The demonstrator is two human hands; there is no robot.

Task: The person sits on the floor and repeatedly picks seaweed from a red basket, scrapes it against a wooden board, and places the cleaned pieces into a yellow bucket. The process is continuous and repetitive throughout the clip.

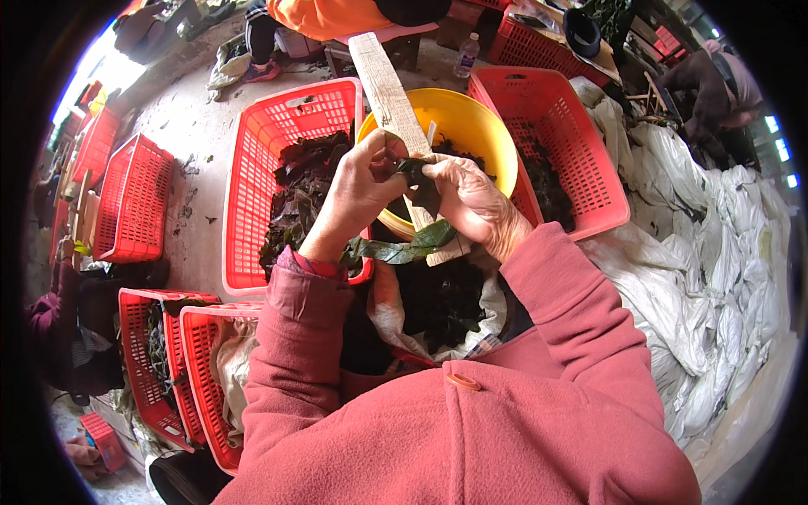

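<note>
My left hand [356, 189] and my right hand [473, 199] meet over a wooden board [394, 95], pinching a dark green piece of seaweed [421, 183] between them. Part of that piece is hidden by my fingers. Below, a longer green seaweed strip [404, 250] hangs near the board's lower end; whether it joins the held piece I cannot tell. The board lies across a yellow bucket [499, 139] with dark seaweed inside. Close to my body, an open white sack [386, 303] holds more dark seaweed.
A red crate [246, 208] with seaweed stands left of the bucket, another red crate [593, 170] right. White sacking [682, 284] spreads at right. More red crates [136, 199] stand left. A person in orange [322, 19] sits opposite, near a plastic bottle [467, 57].
</note>
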